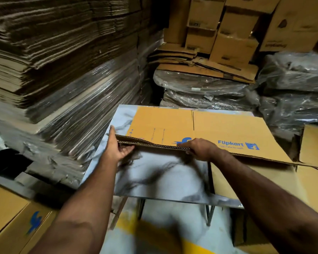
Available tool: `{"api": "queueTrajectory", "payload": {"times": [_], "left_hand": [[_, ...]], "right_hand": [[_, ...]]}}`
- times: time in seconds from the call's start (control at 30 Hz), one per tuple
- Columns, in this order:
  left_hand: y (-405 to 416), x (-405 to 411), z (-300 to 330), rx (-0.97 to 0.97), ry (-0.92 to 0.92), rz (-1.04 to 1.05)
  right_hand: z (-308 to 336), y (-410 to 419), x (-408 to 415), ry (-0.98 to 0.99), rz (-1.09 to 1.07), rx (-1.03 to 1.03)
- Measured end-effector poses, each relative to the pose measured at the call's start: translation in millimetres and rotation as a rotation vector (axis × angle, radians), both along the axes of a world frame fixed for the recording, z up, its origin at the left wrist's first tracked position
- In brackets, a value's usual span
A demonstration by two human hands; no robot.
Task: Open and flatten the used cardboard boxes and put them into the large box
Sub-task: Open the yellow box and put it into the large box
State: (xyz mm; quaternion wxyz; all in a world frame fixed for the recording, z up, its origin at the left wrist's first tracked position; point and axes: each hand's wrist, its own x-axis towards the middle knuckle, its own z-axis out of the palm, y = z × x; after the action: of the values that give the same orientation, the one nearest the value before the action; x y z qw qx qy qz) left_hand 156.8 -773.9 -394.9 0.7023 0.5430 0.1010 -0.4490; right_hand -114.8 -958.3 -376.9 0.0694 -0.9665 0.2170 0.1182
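**Flattened carton gripped at its near edge, ready to go**

While both hands grip the near edge of the flattened box [200,127], it lies on the marble-patterned bench [160,173] at the centre of the frame, its far-right part overhanging the bench's right side. The left hand [117,149] curls round the near left corner, thumb up along the corner and fingers tucked beneath the corrugated edge. The right hand [200,149] sits further right on the same edge, fingers over the top close to the blue logo, pinching the layers.

From this one head view, the box's long axis runs left to right across the frame, stretching well beyond the right hand toward the right edge. So the hands hold only its left half, and the long overhang is on the right hand's side.

An open-topped carton [312,143] shows at the right edge, just beside the overhanging end; I'd guess it is the large box, though too little shows to be sure. Shrink-wrapped stacks of flat cardboard [66,85] fill the upper left.
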Motion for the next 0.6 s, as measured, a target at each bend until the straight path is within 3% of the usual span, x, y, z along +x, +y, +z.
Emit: {"api": "queueTrajectory", "payload": {"times": [0.17, 0.23, 0.33, 0.47, 0.6], "left_hand": [[17, 39, -16, 0.131, -0.048, 0.059], [16, 31, -23, 0.101, 0.006, 0.064], [5, -10, -35, 0.06, 0.111, 0.018], [-12, -94, -34, 0.071, 0.185, -0.46], [-8, -105, -38, 0.12, -0.059, -0.872]], "right_hand": [[-19, 25, 24, 0.008, -0.076, -0.168], [-24, 32, 33, 0.132, -0.215, -0.299], [-26, 40, 48, 0.182, -0.337, -0.293], [-39, 72, 71, 0.08, -0.157, -0.192], [-49, 80, 34, -0.068, -0.23, -0.139]]}}
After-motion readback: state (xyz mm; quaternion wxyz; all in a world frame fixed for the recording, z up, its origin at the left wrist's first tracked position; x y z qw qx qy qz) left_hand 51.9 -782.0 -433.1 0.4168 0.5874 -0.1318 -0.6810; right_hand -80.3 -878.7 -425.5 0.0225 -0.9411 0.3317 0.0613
